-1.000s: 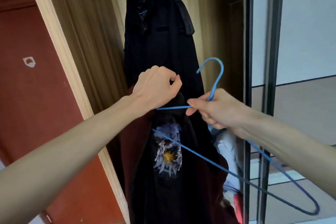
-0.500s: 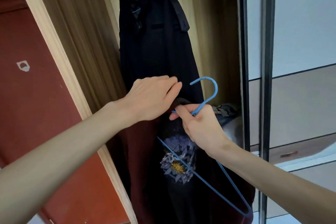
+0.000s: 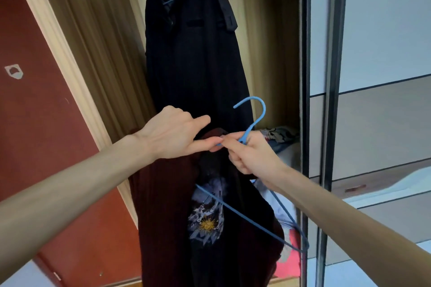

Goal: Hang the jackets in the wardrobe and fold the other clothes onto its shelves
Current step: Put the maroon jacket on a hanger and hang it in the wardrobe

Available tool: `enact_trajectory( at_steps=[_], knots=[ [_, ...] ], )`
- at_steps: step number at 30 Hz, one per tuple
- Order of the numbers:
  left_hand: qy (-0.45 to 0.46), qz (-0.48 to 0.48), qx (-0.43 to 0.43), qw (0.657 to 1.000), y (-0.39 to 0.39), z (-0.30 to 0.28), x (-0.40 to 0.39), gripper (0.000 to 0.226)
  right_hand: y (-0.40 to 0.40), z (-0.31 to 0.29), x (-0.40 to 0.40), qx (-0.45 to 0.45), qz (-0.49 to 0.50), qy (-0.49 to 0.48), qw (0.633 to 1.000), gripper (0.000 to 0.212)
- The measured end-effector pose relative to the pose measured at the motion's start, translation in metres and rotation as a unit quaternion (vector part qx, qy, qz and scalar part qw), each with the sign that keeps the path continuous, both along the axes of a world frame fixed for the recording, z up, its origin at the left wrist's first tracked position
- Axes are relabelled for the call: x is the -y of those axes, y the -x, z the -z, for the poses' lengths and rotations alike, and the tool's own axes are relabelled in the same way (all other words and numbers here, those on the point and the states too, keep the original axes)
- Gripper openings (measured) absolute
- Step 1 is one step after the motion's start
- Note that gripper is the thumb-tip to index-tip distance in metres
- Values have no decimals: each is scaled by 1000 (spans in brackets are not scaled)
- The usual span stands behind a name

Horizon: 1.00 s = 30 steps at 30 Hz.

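A dark maroon jacket (image 3: 163, 205) with a sun emblem patch hangs from my left hand (image 3: 172, 134), which pinches it at the collar. My right hand (image 3: 250, 155) grips a blue wire hanger (image 3: 254, 119) just below its hook. The hanger's lower bar crosses the front of the jacket and its far corner sticks out to the right. Behind them a long black coat (image 3: 193, 53) hangs on another blue hanger inside the wardrobe (image 3: 98, 37).
Folded and loose clothes (image 3: 279, 135) lie on a wardrobe shelf at right, with more pink and white fabric (image 3: 291, 247) lower down. The sliding door frame (image 3: 305, 100) stands just right of my right hand. A red-brown wall (image 3: 35, 112) lies left of the wardrobe.
My right hand has turned the hanger more upright and brought its neck up to the jacket collar, meeting my left hand's fingers. The view has shifted slightly downward.
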<state>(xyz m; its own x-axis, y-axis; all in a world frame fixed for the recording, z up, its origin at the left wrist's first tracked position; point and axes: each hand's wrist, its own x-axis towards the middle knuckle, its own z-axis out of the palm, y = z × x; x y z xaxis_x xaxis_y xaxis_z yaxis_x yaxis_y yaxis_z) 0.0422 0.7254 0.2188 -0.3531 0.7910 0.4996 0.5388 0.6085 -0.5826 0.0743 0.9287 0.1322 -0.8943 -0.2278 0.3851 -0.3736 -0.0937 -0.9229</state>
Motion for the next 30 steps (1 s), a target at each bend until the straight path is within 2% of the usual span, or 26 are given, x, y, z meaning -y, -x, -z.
enact_trajectory(
  at_steps=[2,4,6,8,11,15,17,22,27,30],
  knots=[
    [-16,-17,-3,1000,2,4,0,71,8,3,-16,16,-45,-10,999,51],
    [-33,-38,-12,999,5,6,4,67,20,17,-33,72,-70,24,995,60],
    [-49,-53,-24,997,6,5,11,65,33,45,-46,106,-51,11,993,45],
    [-65,-58,-31,996,5,3,16,65,44,85,-47,88,5,-84,993,17],
    [-81,-58,-40,994,3,0,21,64,55,133,-31,38,18,-196,980,64],
    [-112,-65,-37,991,1,-3,29,65,55,135,-19,23,29,-332,943,78],
    [-149,-80,-30,985,0,-5,35,69,53,142,-7,-19,94,-382,919,86],
    [-173,-107,-19,979,-2,-5,44,76,68,159,11,-22,234,-390,890,74],
    [-148,-147,-8,978,0,11,77,71,89,133,-50,3,293,-332,896,41],
    [-116,-170,-15,979,2,35,101,73,87,104,-81,-47,336,-301,891,44]
  ],
)
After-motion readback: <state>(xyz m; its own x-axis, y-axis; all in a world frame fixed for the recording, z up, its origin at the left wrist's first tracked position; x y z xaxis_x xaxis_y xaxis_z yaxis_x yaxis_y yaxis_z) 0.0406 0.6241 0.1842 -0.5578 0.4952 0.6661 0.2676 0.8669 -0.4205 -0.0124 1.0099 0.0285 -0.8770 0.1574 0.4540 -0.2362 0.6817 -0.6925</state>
